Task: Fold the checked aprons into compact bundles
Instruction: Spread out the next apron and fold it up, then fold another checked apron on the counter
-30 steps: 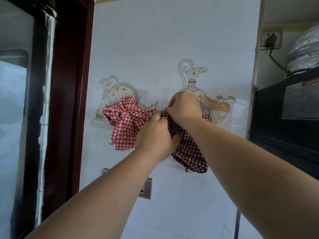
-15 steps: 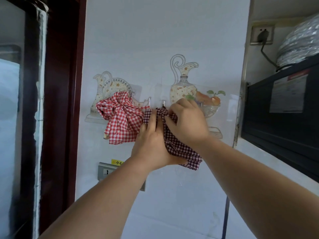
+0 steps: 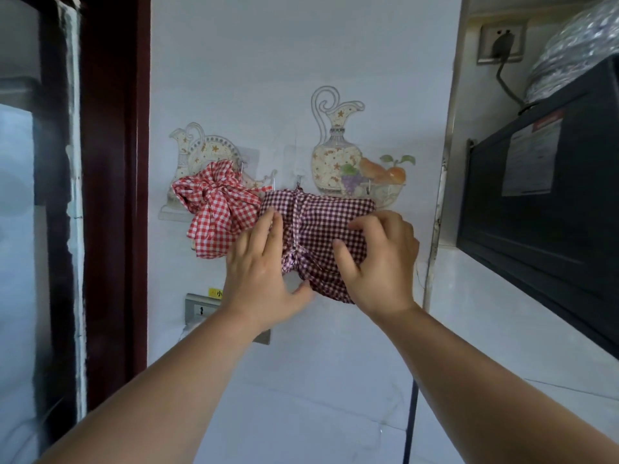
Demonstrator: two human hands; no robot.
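Note:
A dark maroon checked apron hangs bundled from a wall hook, spread wide between my hands. My left hand lies flat against its left side with straight fingers, the thumb under the bundle's lower edge. On its right side my right hand presses with spread, slightly bent fingers. Tied into a knotted bundle, a red checked apron hangs from another hook just to the left, apart from both hands.
A dark red door frame stands at the left. A black appliance juts out at the right, with a socket and plug above it. A wall switch sits below the aprons. Jug stickers decorate the wall.
Both hands have let go of the maroon apron's top near the hook and moved apart. They now press flat on its sides, and the bundle is spread wider.

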